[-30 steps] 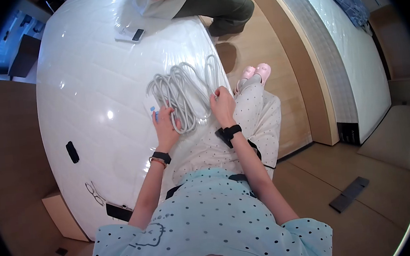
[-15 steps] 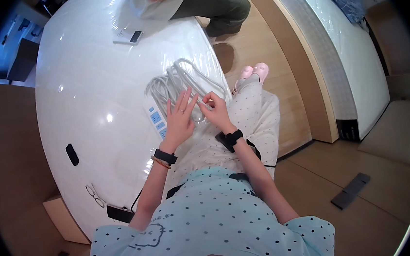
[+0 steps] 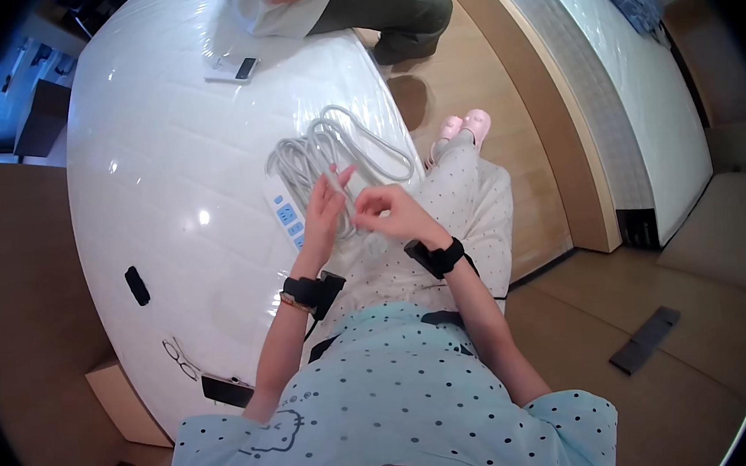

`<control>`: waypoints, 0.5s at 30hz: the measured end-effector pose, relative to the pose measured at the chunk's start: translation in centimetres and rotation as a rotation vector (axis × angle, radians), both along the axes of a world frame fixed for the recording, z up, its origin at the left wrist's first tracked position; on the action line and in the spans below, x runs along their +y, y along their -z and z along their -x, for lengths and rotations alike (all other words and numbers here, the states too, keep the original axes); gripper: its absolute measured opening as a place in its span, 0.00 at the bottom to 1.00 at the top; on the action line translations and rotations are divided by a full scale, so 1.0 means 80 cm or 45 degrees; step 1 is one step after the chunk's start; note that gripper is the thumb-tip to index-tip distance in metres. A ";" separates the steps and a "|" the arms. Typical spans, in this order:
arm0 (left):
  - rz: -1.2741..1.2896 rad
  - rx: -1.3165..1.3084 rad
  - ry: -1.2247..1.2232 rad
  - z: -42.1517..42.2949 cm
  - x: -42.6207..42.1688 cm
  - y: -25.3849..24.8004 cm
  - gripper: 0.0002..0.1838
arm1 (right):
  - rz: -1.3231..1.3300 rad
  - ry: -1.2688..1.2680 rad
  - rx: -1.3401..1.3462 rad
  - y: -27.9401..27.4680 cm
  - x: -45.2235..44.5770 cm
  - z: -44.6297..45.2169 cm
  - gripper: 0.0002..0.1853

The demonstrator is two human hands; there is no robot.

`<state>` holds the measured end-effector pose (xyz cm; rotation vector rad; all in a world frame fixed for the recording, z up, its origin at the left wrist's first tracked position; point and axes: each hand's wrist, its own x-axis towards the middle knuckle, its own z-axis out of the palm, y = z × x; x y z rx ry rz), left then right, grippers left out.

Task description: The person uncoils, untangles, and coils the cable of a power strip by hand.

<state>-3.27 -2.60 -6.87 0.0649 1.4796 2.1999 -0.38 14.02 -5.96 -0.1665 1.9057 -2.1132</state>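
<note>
A pale grey extension cord (image 3: 296, 164) lies in a looped bundle on the plastic-covered mattress, beside its white power strip (image 3: 286, 212) with blue sockets. My left hand (image 3: 324, 215) is at the near side of the loops, fingers partly bent, with a length of the cord between them. To its right, my right hand (image 3: 396, 215) hovers over my lap with thumb and fingertips pinched together. Whatever sits in that pinch is too small to make out. Both wrists wear black bands with small dark boxes.
Eyeglasses (image 3: 180, 358), a dark phone (image 3: 227, 390) and a small black object (image 3: 136, 286) lie on the mattress at left. A white device (image 3: 234, 69) is farther back, near a seated person (image 3: 371, 7). Another plastic-covered mattress (image 3: 637, 103) stands at right.
My left hand has turned edge-on and its spread fingers have drawn in. My right hand has lowered slightly and rolled over, still pinched. The cord's loops have shifted a little.
</note>
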 end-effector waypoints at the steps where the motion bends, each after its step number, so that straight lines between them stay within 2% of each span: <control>1: -0.148 -0.111 0.040 0.004 0.003 -0.010 0.34 | -0.077 -0.074 0.057 -0.009 -0.007 -0.002 0.06; 4: 0.000 -0.173 0.138 0.012 0.003 -0.018 0.34 | -0.406 -0.153 0.226 -0.026 -0.008 -0.004 0.07; 5: 0.030 -0.123 0.081 0.012 0.005 -0.015 0.33 | -0.532 -0.157 0.282 -0.030 -0.007 -0.004 0.08; 7: 0.091 -0.028 -0.035 0.008 0.011 -0.006 0.30 | -0.574 -0.243 0.280 -0.037 -0.001 -0.003 0.08; 8: 0.015 -0.055 -0.064 0.005 0.014 -0.004 0.29 | -0.592 -0.288 0.278 -0.038 0.001 -0.004 0.08; 10: -0.137 -0.105 -0.115 0.003 0.020 -0.004 0.26 | -0.614 -0.240 0.434 -0.036 0.005 -0.006 0.08; 11: -0.081 -0.061 -0.038 0.006 0.022 -0.006 0.23 | -0.628 -0.212 0.510 -0.035 0.007 -0.006 0.08; 13: 0.032 0.027 0.106 0.010 0.021 -0.014 0.19 | -0.689 -0.119 0.430 -0.035 0.013 -0.010 0.08; 15: 0.030 -0.050 -0.076 0.016 0.021 0.001 0.12 | -0.652 -0.017 0.338 -0.034 0.017 -0.013 0.08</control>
